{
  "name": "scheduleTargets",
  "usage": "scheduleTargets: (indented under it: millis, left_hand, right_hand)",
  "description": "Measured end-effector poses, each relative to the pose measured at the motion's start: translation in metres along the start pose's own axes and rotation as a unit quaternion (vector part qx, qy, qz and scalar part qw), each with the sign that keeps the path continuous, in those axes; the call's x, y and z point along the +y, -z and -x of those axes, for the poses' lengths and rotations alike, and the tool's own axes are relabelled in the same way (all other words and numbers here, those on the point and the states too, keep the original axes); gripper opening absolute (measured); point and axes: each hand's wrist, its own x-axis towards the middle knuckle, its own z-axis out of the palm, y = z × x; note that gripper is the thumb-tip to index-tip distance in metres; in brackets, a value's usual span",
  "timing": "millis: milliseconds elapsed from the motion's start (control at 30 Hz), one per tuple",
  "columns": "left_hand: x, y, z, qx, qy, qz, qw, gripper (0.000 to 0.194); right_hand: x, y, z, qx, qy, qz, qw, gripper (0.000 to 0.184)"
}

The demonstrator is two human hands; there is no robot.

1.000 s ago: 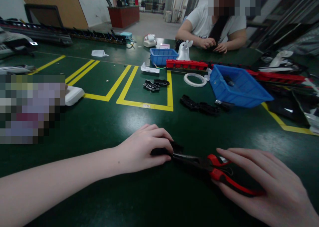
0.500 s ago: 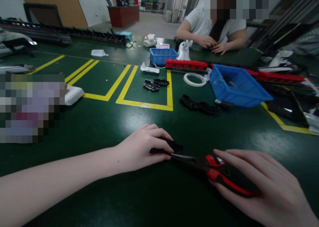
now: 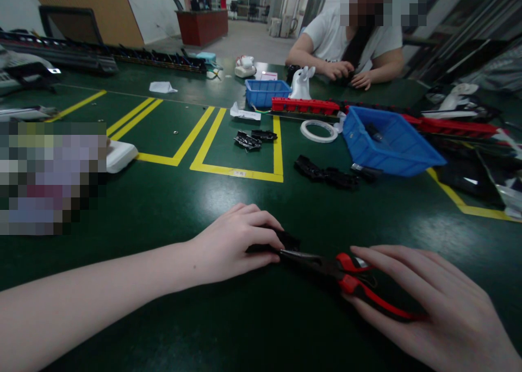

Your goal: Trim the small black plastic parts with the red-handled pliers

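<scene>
Hand Positions at the Black Part [image 3: 291, 241] and Pliers [image 3: 324, 264]

The left hand [image 3: 244, 236] grasped the black part low over the green table [image 3: 171, 323], thumb and forefinger bent around its near end. The part (largely hidden by the fingers) projected to the right of the fingertips. The right hand [image 3: 442, 301] held the pliers by their red handles, fingers along the far handle and thumb side against the near one. The plier nose pointed left, its tip at the left thumb and forefinger; whether it gripped the part could not be told. Beyond the hands, black pieces [image 3: 326, 173] lay near a blue bin [image 3: 408, 162]. A tape roll [image 3: 320, 139] lay flat just left of that bin.
</scene>
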Motion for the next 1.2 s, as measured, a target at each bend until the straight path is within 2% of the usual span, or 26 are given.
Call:
scheduleTargets:
  millis: [367, 967, 1200]
  left_hand:
    - [-0.0002, -0.0011, 0.0002, 0.001, 0.001, 0.003, 1.0, 0.014]
    - [0.0045, 0.0001, 0.0014, 0.01, -0.007, 0.028, 1.0, 0.017]
    - [0.003, -0.0005, 0.0001, 0.008, -0.014, 0.03, 0.999, 0.018]
  right_hand:
    - [0.002, -0.0035, 0.0003, -0.001, 0.011, 0.007, 1.0, 0.05]
    - [-0.0012, 0.0013, -0.0059, 0.0, 0.007, -0.001, 1.0, 0.037]
    - [0.0005, 0.0018, -0.0077, -0.003, 0.004, -0.011, 1.0, 0.038]
